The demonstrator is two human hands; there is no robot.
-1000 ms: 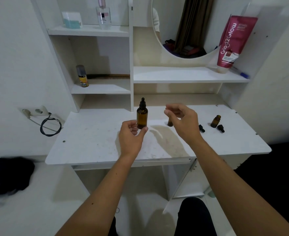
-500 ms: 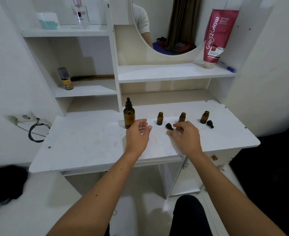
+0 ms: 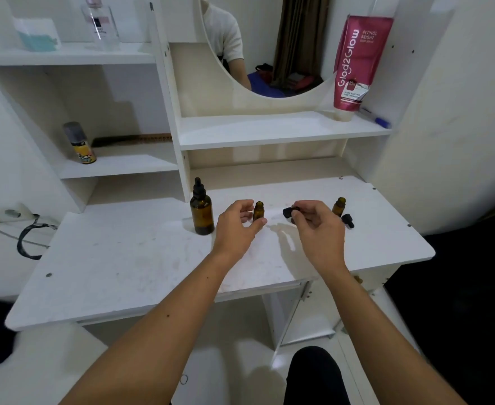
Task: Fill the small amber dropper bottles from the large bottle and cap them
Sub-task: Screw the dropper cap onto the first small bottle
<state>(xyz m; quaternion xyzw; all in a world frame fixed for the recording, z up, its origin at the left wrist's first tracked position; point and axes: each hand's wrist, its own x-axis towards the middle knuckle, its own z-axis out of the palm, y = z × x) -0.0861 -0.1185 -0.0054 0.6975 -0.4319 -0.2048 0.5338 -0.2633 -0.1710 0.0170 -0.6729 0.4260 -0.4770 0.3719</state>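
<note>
Amber brown: large bottle [image 3: 201,213], black dropper cap on top. Same amber: small open bottle [image 3: 258,211] by left hand [image 3: 237,228], another small bottle [image 3: 338,206] further right. Black: dropper cap [image 3: 289,212] pinched in right hand [image 3: 317,226], second cap [image 3: 347,220] lying on white tabletop [image 3: 123,258]. Magenta-pink tube [image 3: 357,62], white lettering. Yellow can [image 3: 79,143], grey lid. Pale teal box [image 3: 37,35]. Blue pen [image 3: 376,118]. Black cable [image 3: 28,239].
</note>
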